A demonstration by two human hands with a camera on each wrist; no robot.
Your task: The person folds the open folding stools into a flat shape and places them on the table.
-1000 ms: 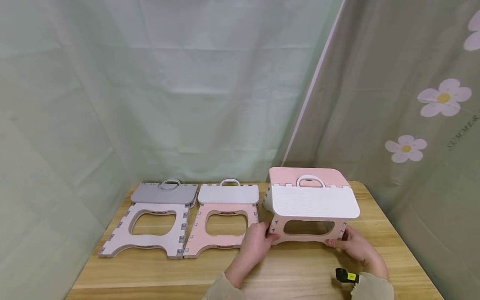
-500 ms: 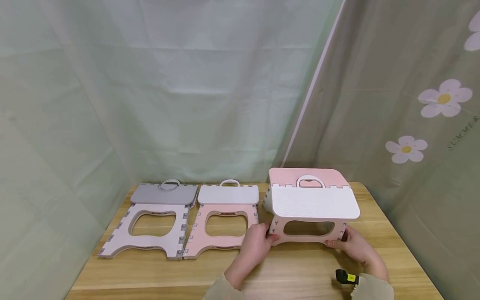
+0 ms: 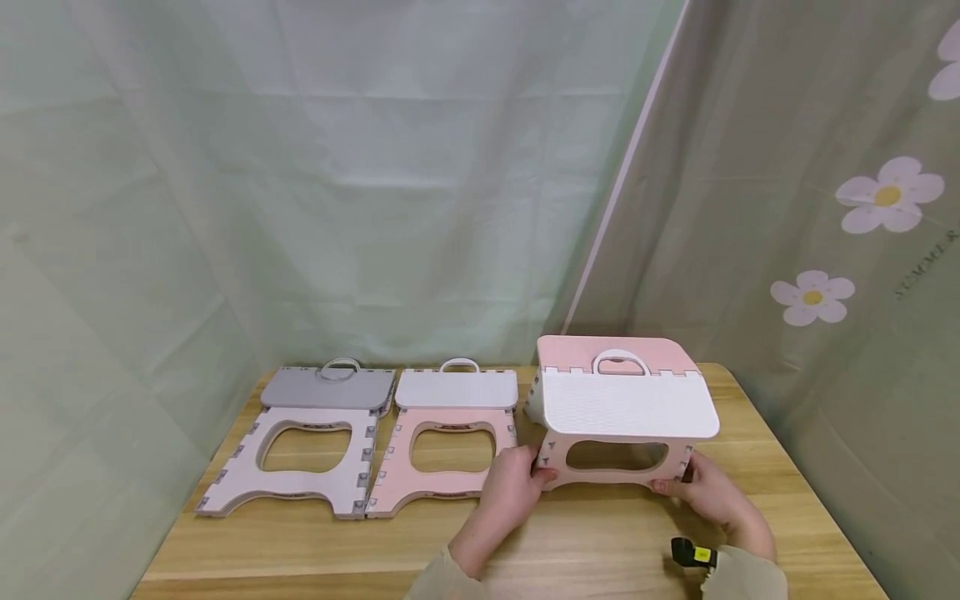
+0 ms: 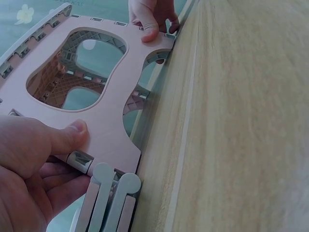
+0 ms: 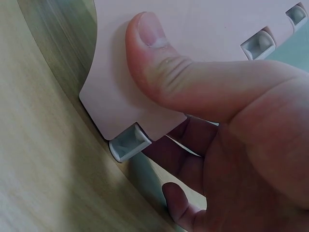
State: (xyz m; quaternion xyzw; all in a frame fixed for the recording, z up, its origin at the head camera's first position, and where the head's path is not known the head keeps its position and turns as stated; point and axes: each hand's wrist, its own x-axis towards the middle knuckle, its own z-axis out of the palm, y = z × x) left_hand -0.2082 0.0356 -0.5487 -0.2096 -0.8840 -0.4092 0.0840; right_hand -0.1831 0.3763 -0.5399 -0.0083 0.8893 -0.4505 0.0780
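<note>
An unfolded pink and white folding stool (image 3: 628, 404) stands upright on the right part of the table, its white carry handle raised on top. My left hand (image 3: 516, 483) grips the stool's near left leg, thumb on the front panel and fingers behind the edge; the left wrist view shows this thumb (image 4: 72, 137) on the pink panel. My right hand (image 3: 712, 493) pinches the near right leg low down, and in the right wrist view its thumb (image 5: 159, 63) lies flat on the pink face while the fingers curl behind.
Left of the stool, a pink and white folded stool (image 3: 457, 450) lies flat, close to my left hand. Beside it lies a grey and white folded stool (image 3: 315, 450). A curtain (image 3: 420, 183) hangs behind the wooden table (image 3: 592, 550). A black strap end (image 3: 693, 552) sticks out at my right sleeve.
</note>
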